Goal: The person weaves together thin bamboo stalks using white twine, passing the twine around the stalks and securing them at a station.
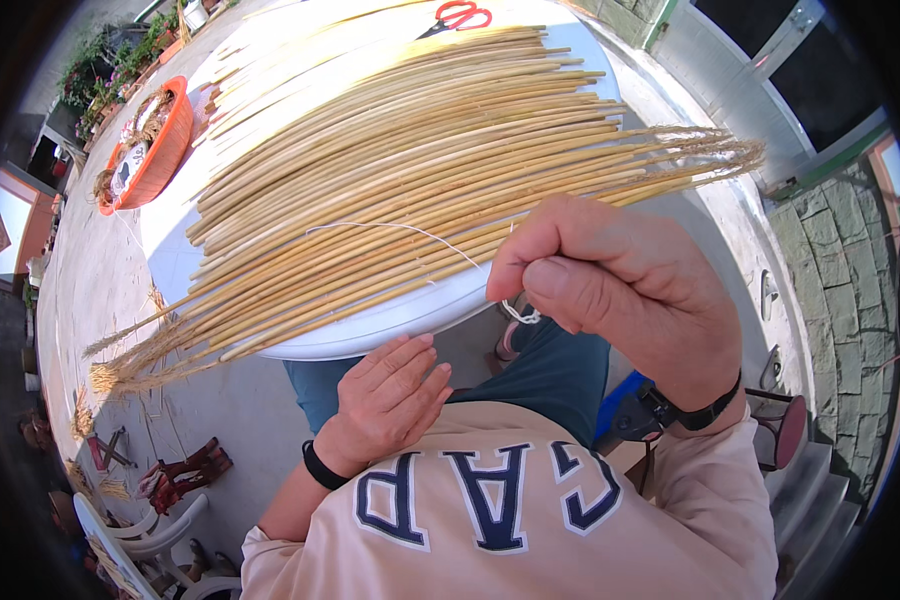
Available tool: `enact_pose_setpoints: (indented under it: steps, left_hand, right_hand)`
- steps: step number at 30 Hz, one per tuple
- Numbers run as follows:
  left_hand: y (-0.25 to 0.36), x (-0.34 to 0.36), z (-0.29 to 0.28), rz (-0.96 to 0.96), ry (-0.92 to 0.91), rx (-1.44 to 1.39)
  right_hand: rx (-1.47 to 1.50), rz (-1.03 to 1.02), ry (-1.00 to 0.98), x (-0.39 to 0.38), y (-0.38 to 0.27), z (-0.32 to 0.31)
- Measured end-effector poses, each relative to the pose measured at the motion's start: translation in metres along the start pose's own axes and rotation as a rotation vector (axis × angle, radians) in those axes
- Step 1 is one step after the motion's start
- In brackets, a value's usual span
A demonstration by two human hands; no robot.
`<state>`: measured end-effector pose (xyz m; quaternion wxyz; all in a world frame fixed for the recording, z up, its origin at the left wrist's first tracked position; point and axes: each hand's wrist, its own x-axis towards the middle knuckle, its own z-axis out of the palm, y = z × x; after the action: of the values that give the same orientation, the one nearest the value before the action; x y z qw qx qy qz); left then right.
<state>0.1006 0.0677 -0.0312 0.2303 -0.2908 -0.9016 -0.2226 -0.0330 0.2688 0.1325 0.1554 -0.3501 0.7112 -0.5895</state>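
A mat of long straw-coloured plant stalks (410,130) lies side by side across the white round table (350,335). The nearest stalks have feathery tips at both ends that overhang the table. My right hand (620,280) is raised over the near right edge, thumb and forefinger pinched on a thin white string (410,226). One stretch of string curves over the stalks; a small bunched loop hangs below the fingers. At the near table edge my left hand (390,395) has its fingers loosely stretched, with nothing seen in it.
Red-handled scissors (460,18) lie at the table's far side. An orange basin (170,145) with bundled material is left of the table. At lower left are a white chair (160,540) and a dark red folding stool (185,475). Stone steps (815,530) rise at the right.
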Motion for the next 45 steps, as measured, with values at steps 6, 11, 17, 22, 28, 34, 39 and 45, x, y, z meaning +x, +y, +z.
enact_pose_setpoints:
  steps: [6,11,17,22,28,34,39,45]
  left_hand:
    - [0.008,-0.01,-0.005,-0.034,0.021,-0.006]
    - [0.002,-0.022,-0.008,-0.082,0.027,-0.026]
    - [-0.002,-0.009,-0.017,-0.103,0.02,-0.091]
    - [-0.005,0.046,-0.017,-0.21,0.01,-0.109]
    - [-0.003,0.125,0.031,-0.223,-0.08,-0.09]
    - [-0.012,0.141,0.06,-0.276,-0.052,-0.014]
    - [-0.02,0.148,0.062,-0.242,-0.101,-0.011]
    - [-0.031,0.156,0.062,-0.211,-0.192,-0.073]
  right_hand:
    - [-0.19,-0.625,-0.01,0.14,-0.024,-0.006]
    - [-0.854,-0.281,-0.434,0.141,0.091,0.036]
    - [-0.821,-0.395,-0.327,0.076,0.104,0.03]
    - [-0.434,-0.103,0.211,0.015,0.083,-0.034]
    - [-0.531,-0.006,0.412,-0.071,0.155,-0.009]
    - [-0.785,-0.306,0.544,-0.05,0.176,0.009]
    - [-0.642,-0.343,0.593,-0.039,0.182,0.002]
    - [-0.522,-0.27,0.579,-0.036,0.181,-0.009]
